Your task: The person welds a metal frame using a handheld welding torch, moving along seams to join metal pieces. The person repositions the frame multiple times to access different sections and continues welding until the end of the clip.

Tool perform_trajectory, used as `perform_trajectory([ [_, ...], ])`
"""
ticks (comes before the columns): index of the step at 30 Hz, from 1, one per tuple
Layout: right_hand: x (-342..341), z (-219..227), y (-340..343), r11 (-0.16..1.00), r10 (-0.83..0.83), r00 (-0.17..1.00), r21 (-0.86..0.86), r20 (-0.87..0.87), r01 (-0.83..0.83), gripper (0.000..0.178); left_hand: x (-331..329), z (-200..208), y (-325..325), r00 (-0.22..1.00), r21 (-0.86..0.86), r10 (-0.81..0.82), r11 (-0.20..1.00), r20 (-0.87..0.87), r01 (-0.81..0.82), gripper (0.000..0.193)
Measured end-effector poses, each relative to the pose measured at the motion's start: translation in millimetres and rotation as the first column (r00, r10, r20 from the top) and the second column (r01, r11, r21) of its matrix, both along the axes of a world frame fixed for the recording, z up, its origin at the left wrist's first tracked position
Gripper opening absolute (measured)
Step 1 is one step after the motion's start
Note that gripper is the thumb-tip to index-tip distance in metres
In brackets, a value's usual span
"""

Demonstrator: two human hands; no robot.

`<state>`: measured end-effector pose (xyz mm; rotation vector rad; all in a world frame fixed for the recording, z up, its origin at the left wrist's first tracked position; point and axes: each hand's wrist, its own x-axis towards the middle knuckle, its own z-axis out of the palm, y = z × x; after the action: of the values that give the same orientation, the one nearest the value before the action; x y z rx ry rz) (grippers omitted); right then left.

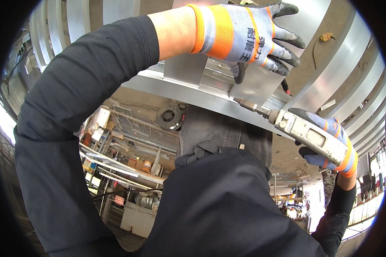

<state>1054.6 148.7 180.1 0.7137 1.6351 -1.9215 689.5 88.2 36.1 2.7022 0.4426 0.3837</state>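
My left hand (248, 36), in a grey-blue and orange work glove with dark fingertips, reaches across the silver metal frame with its fingers spread. It lies over a flat metal slat (259, 83), and whether the palm presses on it is hidden. In my right hand (324, 124), gloved the same way, is a worn, light-grey power drill (311, 135). The fingers wrap around its body. Its metal tip (246, 104) points left, close to the frame's near rail (188, 92). Whether the tip touches the metal I cannot tell.
Curved-looking parallel metal slats (339, 64) spread to both sides of the frame. A yellowish plug with a cord (327, 37) lies on the ground beyond. Below left are a round dark reel (169, 118), racks and loose materials. A patterned trouser leg shows at lower right.
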Motion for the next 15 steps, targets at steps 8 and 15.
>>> perform_trajectory([
  [8, -9.6, 2.5, -5.8, 0.998, 0.007, 0.996, -0.07, 0.085, -0.001, 0.077, -0.2, -2.1, 0.6, 0.999, 0.001, 0.002, 1.0, 0.048, -0.002, 0.082],
  [15, -6.3, 5.7, -7.3, 0.992, -0.019, 0.982, -0.119, 0.189, 0.042, 0.082, 2.8, -6.1, -0.8, 0.996, -0.065, 0.007, 0.998, 0.085, -0.001, 0.081],
])
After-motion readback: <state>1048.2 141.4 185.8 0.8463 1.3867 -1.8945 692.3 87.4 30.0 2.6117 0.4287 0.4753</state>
